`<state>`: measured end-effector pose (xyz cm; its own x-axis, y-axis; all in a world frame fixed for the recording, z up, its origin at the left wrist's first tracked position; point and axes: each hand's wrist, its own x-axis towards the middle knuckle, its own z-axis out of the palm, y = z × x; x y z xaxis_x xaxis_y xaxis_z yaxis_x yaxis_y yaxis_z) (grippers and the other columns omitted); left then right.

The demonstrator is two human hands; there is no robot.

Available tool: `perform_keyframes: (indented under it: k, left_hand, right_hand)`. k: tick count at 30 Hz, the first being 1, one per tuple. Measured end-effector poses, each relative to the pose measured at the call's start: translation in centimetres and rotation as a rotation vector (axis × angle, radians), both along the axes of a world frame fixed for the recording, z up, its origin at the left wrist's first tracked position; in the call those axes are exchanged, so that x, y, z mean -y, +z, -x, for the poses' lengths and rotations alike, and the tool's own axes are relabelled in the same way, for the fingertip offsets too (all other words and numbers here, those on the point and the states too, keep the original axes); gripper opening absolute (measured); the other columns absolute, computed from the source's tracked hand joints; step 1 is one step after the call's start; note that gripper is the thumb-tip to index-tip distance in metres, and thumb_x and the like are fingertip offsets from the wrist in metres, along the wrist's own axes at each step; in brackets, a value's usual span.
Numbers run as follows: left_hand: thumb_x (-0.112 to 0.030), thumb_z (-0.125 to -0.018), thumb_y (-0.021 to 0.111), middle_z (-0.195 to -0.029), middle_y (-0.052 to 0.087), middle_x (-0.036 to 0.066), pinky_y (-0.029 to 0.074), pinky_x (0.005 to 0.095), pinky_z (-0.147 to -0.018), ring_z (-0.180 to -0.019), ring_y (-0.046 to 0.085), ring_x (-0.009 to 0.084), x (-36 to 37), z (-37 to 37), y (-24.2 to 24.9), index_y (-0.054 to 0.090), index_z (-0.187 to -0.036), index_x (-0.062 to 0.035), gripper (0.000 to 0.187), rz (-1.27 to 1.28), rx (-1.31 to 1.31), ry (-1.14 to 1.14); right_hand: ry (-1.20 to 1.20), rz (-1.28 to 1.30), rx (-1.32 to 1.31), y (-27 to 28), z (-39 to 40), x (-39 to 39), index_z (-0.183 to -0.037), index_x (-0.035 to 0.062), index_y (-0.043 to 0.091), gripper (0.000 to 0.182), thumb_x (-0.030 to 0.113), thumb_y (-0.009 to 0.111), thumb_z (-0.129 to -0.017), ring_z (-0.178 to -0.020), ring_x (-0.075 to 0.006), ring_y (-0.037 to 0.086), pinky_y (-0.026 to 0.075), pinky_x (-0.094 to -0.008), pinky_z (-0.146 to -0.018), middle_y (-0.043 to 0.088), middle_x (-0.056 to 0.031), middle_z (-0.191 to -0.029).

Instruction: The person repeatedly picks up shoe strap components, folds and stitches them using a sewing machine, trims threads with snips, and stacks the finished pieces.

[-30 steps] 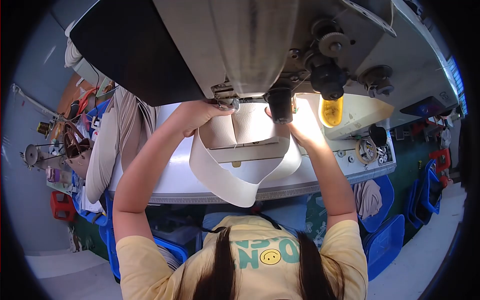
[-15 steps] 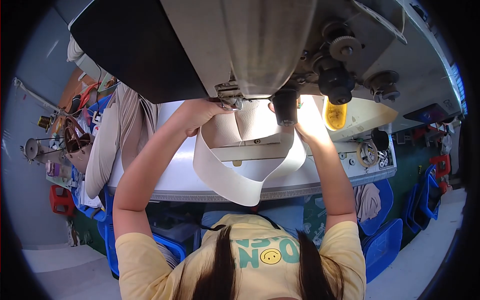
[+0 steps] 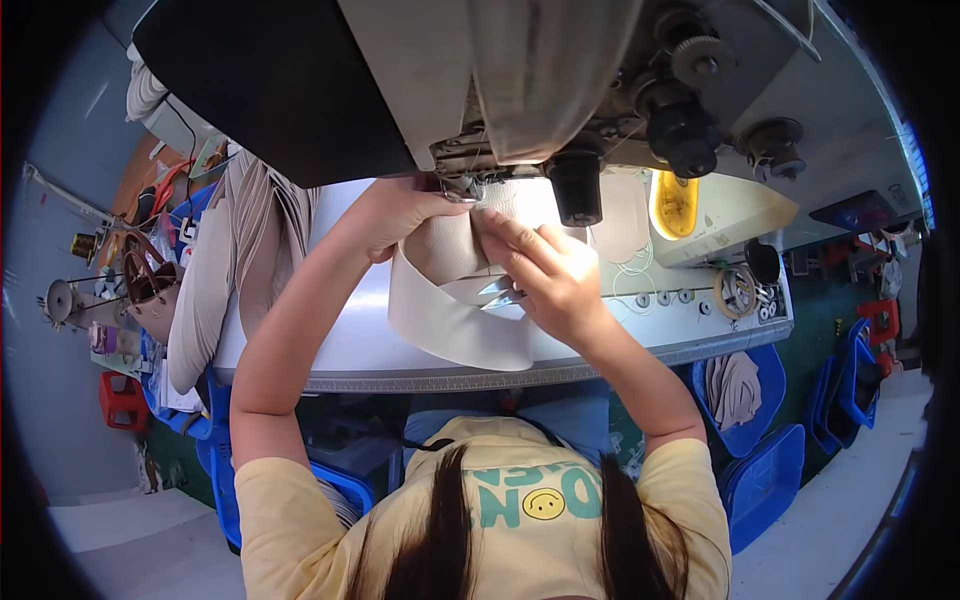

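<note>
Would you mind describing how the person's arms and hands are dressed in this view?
Both arms are bare from the shoulder down, and the left hand and right hand wear no gloves. The pale yellow short sleeves belong to a T-shirt with green lettering and a yellow smiley. No watch or bracelet shows.

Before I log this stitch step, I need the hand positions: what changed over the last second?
The right hand left the far side of the machine head, came across onto the cream leather piece near the needle, and now holds small metal snips. The left hand stayed gripping the leather by the presser foot; the table is unchanged.
</note>
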<state>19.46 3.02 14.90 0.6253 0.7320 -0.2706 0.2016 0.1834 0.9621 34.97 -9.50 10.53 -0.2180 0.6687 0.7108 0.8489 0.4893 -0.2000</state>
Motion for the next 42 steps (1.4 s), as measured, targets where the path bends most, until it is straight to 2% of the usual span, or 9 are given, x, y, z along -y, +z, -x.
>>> perform_keyframes:
  k: [6,9,12,19,26,32,36,39,42]
  left_hand:
    - [-0.001,-0.072,0.062,-0.099,0.056,0.007,0.043,0.0279,-0.081,-0.09,0.053,0.0156,0.5,0.1,0.6,0.053,-0.107,0.0003,0.036,-0.022,-0.002,-0.012]
    - [-0.001,-0.072,0.062,-0.099,0.056,0.007,0.042,0.0274,-0.082,-0.092,0.052,0.0145,0.4,0.0,0.3,0.053,-0.106,-0.0003,0.035,-0.025,0.019,-0.011]
    - [0.0,-0.073,0.062,-0.098,0.056,0.006,0.042,0.0265,-0.082,-0.091,0.052,0.0134,0.4,0.1,-0.2,0.054,-0.105,-0.0002,0.034,-0.072,0.081,-0.02]
    - [-0.001,-0.075,0.059,-0.09,0.058,0.005,0.047,0.0235,-0.071,-0.079,0.056,0.0108,1.0,0.0,-0.6,0.054,-0.101,-0.0001,0.026,-0.05,0.152,0.011]
    - [-0.005,-0.078,0.055,-0.084,0.059,0.007,0.049,0.023,-0.062,-0.071,0.059,0.0113,2.1,-0.3,-1.6,0.052,-0.098,-0.0013,0.02,-0.011,0.245,0.048]
    - [-0.007,-0.079,0.053,-0.085,0.059,0.007,0.048,0.0232,-0.066,-0.074,0.059,0.0118,3.2,-0.8,-2.1,0.052,-0.099,-0.0016,0.02,0.009,0.309,0.138]
    - [-0.005,-0.079,0.054,-0.086,0.059,0.007,0.048,0.023,-0.068,-0.075,0.059,0.0122,1.9,-0.4,-2.0,0.054,-0.098,0.0009,0.02,0.078,0.307,0.066]
    - [-0.001,-0.078,0.055,-0.087,0.06,0.008,0.048,0.0235,-0.07,-0.075,0.059,0.0126,0.7,-0.3,-1.2,0.054,-0.095,0.0044,0.018,0.133,0.197,0.082]
    - [0.001,-0.078,0.054,-0.086,0.06,0.008,0.049,0.024,-0.071,-0.076,0.059,0.0129,0.7,-0.4,-1.2,0.054,-0.094,0.0043,0.017,0.154,0.235,0.1]
  right_hand:
    - [0.074,0.219,-0.051,1.9,-1.1,-0.2,-0.104,0.005,0.058,0.05,-0.013,0.056,-0.057,-0.088,-0.0245,0.054,0.05,-0.0316,-0.07,0.055,-0.0059,-0.109]
    - [0.102,0.16,-0.125,1.9,-1.1,-0.7,-0.092,0.006,0.061,0.025,0.004,0.059,-0.066,-0.077,-0.0227,0.055,0.046,-0.0343,-0.067,0.057,-0.0034,-0.082]
    - [0.109,0.126,-0.083,1.9,-1.4,-1.0,-0.091,0.006,0.061,0.024,0.005,0.06,-0.068,-0.078,-0.0232,0.054,0.046,-0.0341,-0.068,0.057,-0.0034,-0.081]
    - [0.073,0.095,-0.024,2.3,-2.0,-1.4,-0.084,0.0091,0.062,0.021,0.006,0.059,-0.063,-0.076,-0.0226,0.056,0.047,-0.0321,-0.063,0.057,-0.0018,-0.078]
    - [0.131,0.208,0.026,2.5,-4.1,-2.4,-0.088,0.0097,0.063,0.038,-0.001,0.059,-0.051,-0.072,-0.0247,0.056,0.046,-0.0334,-0.064,0.056,-0.0039,-0.072]
    - [0.121,0.183,0.06,2.0,-5.1,-3.4,-0.089,0.0093,0.063,0.034,-0.003,0.058,-0.057,-0.074,-0.0275,0.057,0.046,-0.0344,-0.067,0.058,-0.0076,-0.076]
    - [0.124,0.64,-0.03,4.5,-4.7,-1.3,-0.11,0.0106,0.055,0.042,-0.006,0.055,-0.071,-0.102,-0.0282,0.052,0.044,-0.0333,-0.083,0.056,-0.0099,-0.111]
    - [0.055,0.688,-0.052,6.1,-2.3,0.6,-0.113,0.0099,0.053,0.054,-0.007,0.061,-0.062,-0.096,-0.0287,0.055,0.047,-0.0345,-0.077,0.053,-0.0083,-0.114]
    - [-0.025,0.342,-0.075,2.4,0.0,0.3,-0.109,0.0074,0.055,0.057,-0.007,0.063,-0.055,-0.091,-0.0275,0.056,0.048,-0.0339,-0.074,0.055,-0.0061,-0.111]
